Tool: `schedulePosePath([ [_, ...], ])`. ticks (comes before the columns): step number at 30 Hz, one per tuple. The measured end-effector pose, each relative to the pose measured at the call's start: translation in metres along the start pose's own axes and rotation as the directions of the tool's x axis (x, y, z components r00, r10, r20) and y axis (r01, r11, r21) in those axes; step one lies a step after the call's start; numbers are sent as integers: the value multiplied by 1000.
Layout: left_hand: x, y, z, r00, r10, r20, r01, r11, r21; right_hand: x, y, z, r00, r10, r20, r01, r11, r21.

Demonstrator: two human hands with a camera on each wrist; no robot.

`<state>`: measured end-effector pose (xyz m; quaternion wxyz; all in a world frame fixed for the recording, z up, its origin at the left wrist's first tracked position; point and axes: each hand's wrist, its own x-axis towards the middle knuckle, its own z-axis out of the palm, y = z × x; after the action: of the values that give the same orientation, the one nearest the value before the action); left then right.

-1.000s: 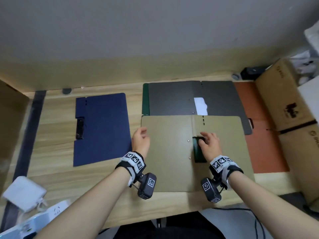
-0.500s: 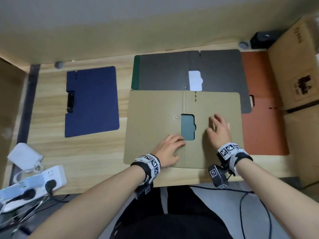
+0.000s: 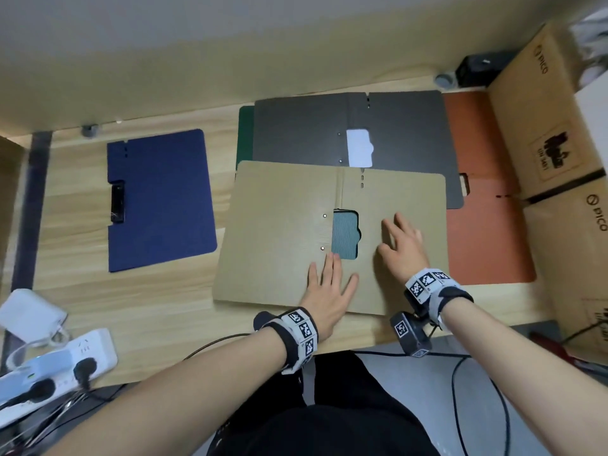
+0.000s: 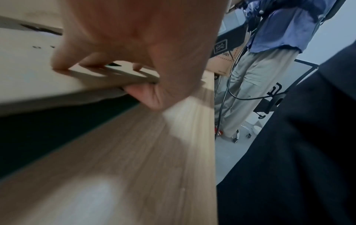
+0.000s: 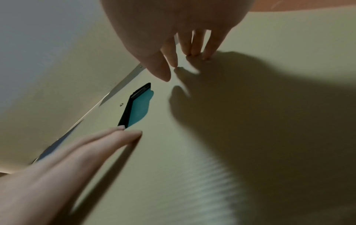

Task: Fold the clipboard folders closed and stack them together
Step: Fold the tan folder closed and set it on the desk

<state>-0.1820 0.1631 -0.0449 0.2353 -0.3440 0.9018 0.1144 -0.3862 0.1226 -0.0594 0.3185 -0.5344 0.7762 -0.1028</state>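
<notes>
The tan folder [image 3: 283, 232] lies open flat on the table [image 3: 158, 311]. The left hand [image 3: 329, 291] and right hand [image 3: 403, 248] rest on it, fingers spread wide.

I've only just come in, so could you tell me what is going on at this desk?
A person is sorting clipboard folders on a wooden desk. Both the left hand and right hand rest on an open tan folder. A grey folder lies open behind it, and a blue folder lies closed to the left.
</notes>
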Motion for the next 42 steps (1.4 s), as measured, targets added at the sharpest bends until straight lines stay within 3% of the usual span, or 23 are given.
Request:
schedulePosePath([
  [6, -23, -37, -30, 995, 73, -67, -70, 996, 47, -2, -2, -13, 999, -44, 20, 45, 999, -25],
  [13, -54, -116, -35, 990, 136, 24, -138, 980, 143, 1, -15, -24, 945, -167, 282, 198, 976, -87],
  [17, -73, -158, -40, 989, 138, 47, -144, 978, 153, 9, -22, -34, 959, -157, 234, 193, 971, -140],
  [20, -90, -181, -44, 985, 134, 112, -149, 979, 142, 15, -26, -40, 977, -80, 196, 113, 979, -167],
  [24, -103, -207, -21, 986, 126, 106, -136, 986, 99, 23, -30, -34, 982, -19, 190, 45, 990, -133],
  [31, -114, -206, 19, 972, 15, 234, -23, 999, 33, 37, -47, -20, 992, -44, 117, 60, 989, -134],
  [37, -119, -184, 45, 990, -95, 103, 88, 994, 71, 57, -80, -10, 989, -113, 96, 125, 983, -137],
  [42, -118, -176, 58, 986, -136, 98, 127, 987, 98, 68, -100, 4, 989, -97, 115, 108, 989, -100],
])
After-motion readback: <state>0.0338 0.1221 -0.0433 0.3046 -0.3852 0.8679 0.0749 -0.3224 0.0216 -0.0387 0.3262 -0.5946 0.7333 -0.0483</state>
